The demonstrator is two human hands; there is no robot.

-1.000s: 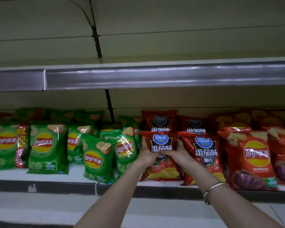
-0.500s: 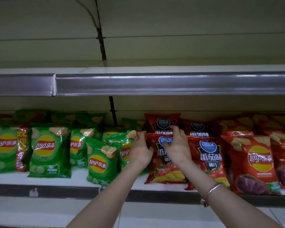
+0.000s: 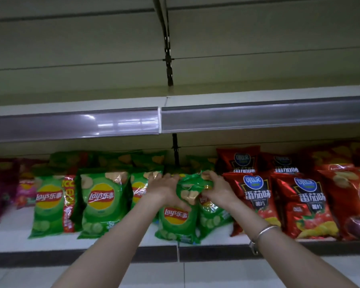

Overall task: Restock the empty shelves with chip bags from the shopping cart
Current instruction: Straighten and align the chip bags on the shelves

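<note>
Supermarket shelf (image 3: 50, 245), middle tier: green chip bag (image 3: 176, 223) stands at the front edge between green and red rows, with the left hand (image 3: 164, 189) and right hand (image 3: 217, 191) both pinching its crumpled top. Likely light, puffy and slick with crushable contents, so grip the 2 top corners. Long axis is vertical, logo facing out.
</note>
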